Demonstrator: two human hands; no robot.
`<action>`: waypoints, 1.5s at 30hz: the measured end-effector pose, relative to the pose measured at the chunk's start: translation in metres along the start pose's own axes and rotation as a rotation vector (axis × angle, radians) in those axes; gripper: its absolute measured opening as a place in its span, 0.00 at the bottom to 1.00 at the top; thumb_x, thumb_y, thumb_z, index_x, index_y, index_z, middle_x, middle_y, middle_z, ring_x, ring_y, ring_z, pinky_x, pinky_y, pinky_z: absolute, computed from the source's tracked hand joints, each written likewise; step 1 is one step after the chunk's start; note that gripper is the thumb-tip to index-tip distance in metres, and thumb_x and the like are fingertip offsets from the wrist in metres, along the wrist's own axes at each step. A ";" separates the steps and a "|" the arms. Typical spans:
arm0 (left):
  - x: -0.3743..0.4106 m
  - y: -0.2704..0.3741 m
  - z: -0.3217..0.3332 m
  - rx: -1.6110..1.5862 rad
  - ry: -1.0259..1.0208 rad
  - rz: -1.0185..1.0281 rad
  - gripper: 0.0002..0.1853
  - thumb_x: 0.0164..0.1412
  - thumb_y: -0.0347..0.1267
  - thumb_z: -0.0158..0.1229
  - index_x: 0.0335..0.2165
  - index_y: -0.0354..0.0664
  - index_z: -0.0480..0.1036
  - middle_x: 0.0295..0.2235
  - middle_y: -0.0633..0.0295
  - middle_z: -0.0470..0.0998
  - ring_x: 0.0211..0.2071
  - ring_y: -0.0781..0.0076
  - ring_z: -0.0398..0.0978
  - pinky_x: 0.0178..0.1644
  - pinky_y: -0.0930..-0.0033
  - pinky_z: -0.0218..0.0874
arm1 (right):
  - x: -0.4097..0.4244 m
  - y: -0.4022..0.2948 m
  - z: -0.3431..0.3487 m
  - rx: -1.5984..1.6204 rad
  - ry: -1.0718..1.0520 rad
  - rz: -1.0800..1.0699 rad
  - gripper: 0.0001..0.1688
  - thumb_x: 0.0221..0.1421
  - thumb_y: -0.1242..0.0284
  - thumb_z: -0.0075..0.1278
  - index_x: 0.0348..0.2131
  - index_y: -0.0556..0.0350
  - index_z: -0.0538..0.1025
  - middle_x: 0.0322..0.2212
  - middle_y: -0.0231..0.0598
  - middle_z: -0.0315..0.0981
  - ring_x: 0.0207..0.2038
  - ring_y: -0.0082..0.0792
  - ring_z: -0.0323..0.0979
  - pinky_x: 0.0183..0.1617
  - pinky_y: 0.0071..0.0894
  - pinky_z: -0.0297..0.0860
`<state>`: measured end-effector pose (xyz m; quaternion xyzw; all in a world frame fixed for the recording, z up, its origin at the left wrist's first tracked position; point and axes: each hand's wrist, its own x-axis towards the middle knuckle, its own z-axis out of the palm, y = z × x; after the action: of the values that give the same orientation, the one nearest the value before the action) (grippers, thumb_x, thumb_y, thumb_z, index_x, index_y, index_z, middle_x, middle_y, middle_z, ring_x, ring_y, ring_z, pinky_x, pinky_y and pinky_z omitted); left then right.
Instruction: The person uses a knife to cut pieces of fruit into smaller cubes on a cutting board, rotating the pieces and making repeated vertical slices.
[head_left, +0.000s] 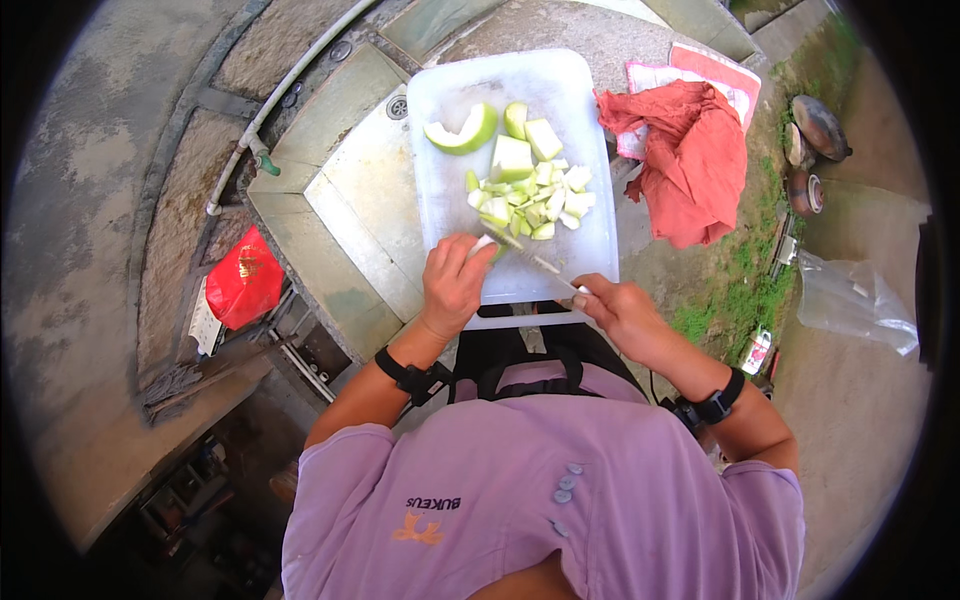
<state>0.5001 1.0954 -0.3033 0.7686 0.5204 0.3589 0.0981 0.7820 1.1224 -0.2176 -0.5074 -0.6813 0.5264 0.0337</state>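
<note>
A white plastic cutting board (450, 184) lies before me over a sink. My right hand (616, 309) grips the handle of a kitchen knife (541, 262), its blade slanting up and left over the board's near part. In my left hand (456, 281) is a pale piece of green-skinned gourd (484, 244), pinched by the fingers beside the blade's tip. A heap of chopped gourd pieces (536, 202) sits just beyond the knife. Behind the heap stand larger gourd chunks (512, 157), and a curved, hollowed gourd section (466, 133) rests at the far left of the board.
A red cloth (694, 161) lies over a pink-and-white towel (724, 71) right of the board. Left of it are the sink basin (367, 202) with a drain (397, 107) and a pipe with a green tap (266, 163). A red bag (246, 281) is farther left.
</note>
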 end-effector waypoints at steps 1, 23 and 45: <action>0.000 0.001 -0.001 -0.011 -0.006 -0.006 0.20 0.48 0.19 0.62 0.43 0.36 0.78 0.42 0.50 0.75 0.43 0.47 0.74 0.44 0.55 0.66 | -0.002 -0.002 -0.001 -0.009 0.012 -0.029 0.16 0.67 0.63 0.50 0.46 0.55 0.75 0.22 0.56 0.73 0.27 0.60 0.75 0.31 0.52 0.68; 0.006 -0.005 -0.011 -0.109 -0.049 0.022 0.22 0.44 0.16 0.65 0.43 0.33 0.77 0.42 0.46 0.75 0.41 0.46 0.74 0.42 0.55 0.69 | 0.005 -0.002 0.005 0.008 0.000 0.019 0.16 0.68 0.63 0.48 0.47 0.55 0.75 0.23 0.56 0.74 0.29 0.60 0.75 0.32 0.53 0.68; 0.002 -0.007 -0.003 -0.088 -0.001 0.038 0.21 0.44 0.15 0.61 0.41 0.33 0.77 0.39 0.47 0.73 0.37 0.47 0.74 0.37 0.57 0.68 | 0.012 -0.004 0.006 -0.133 -0.035 0.010 0.17 0.67 0.60 0.48 0.45 0.53 0.75 0.25 0.56 0.75 0.31 0.61 0.75 0.35 0.56 0.69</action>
<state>0.4932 1.0998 -0.3041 0.7736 0.4892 0.3827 0.1252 0.7700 1.1277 -0.2233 -0.5025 -0.7129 0.4890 -0.0148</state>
